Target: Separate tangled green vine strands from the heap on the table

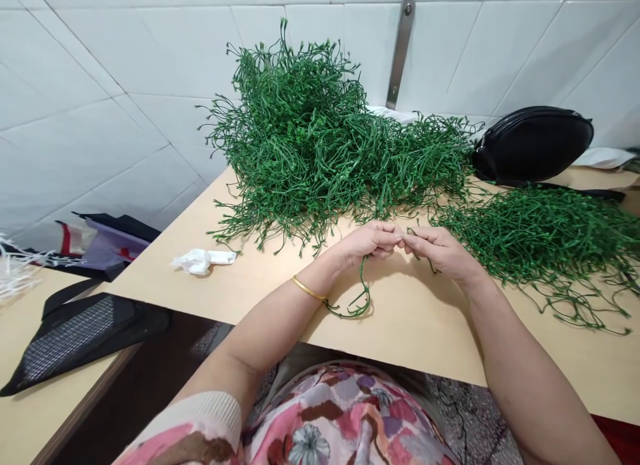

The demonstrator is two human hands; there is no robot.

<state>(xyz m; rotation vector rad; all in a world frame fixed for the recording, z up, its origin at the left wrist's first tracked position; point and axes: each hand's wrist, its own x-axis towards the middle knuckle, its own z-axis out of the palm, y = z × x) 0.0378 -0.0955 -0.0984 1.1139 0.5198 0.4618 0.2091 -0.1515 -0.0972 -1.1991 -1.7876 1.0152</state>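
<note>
My left hand (373,241) and my right hand (434,248) meet above the table, fingertips pinched together. From my left hand a thin green artificial stem (365,288) hangs down and curls on the tabletop near my wrist. A short green end also shows beneath my right hand. The exact point where the fingers grip is hidden by the fingertips. Just beyond my hands rises a large tangled heap of green artificial stems (310,138) with small budded tips. To the right of my right hand lies a second, lower pile of similar stems (540,231).
The wooden table (425,331) backs onto a white tiled wall. A black oval bag (535,145) stands at the back right. Crumpled white tissue (200,259) lies at the left. A black mesh item (75,335) rests on a neighbouring surface. A metal bracket (401,55) is fixed to the wall.
</note>
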